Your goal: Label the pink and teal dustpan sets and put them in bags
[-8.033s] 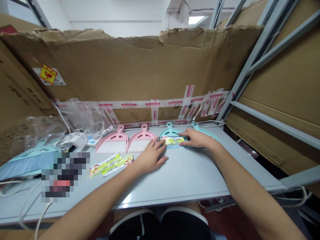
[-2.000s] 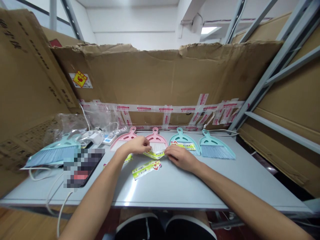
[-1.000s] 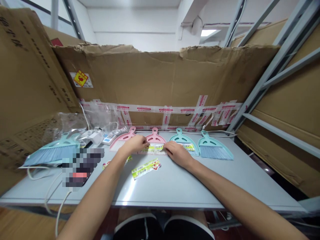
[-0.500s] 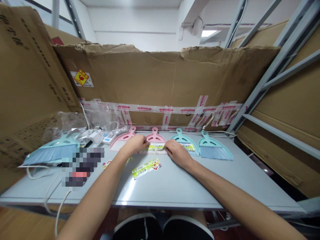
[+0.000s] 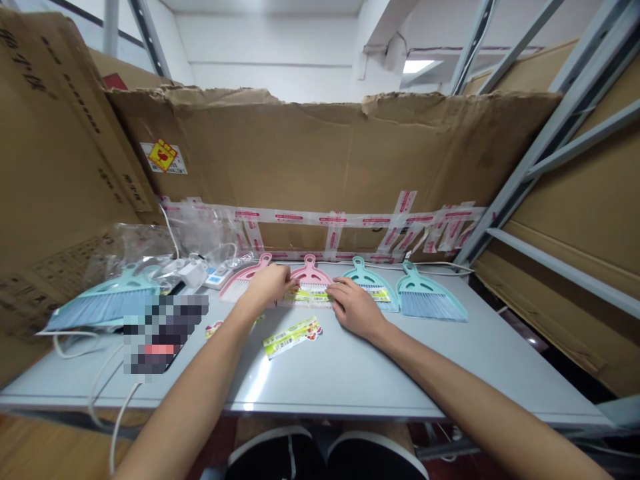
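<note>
A yellow-green label strip (image 5: pixel 311 295) lies across the white-bristled brush of a pink dustpan (image 5: pixel 311 270). At the strip's left end, my left hand (image 5: pixel 273 285) is closed with the fingertips pinched on it. My right hand (image 5: pixel 356 308) rests at its other end, palm down, fingers extended over the strip's edge. Right of that hand is a teal dustpan (image 5: pixel 359 270) with a similar strip (image 5: pixel 379 294) across it. Another pink dustpan (image 5: pixel 245 277) is partly hidden behind my left hand. At the row's right end sits a teal dustpan with a blue brush (image 5: pixel 430 304).
Loose label strips (image 5: pixel 290 337) lie on the grey table (image 5: pixel 380 380) in front of my hands. On the left are a bagged teal dustpan set (image 5: pixel 107 300), a blurred-out dark object (image 5: pixel 167 333), white cables and chargers (image 5: pixel 193 272). A cardboard wall (image 5: pixel 310 153) stands behind.
My right hand's fingers have loosened from a curled grip and stretched out over the strip's right end. The strip lies flatter on the pink dustpan. My left hand has barely moved.
</note>
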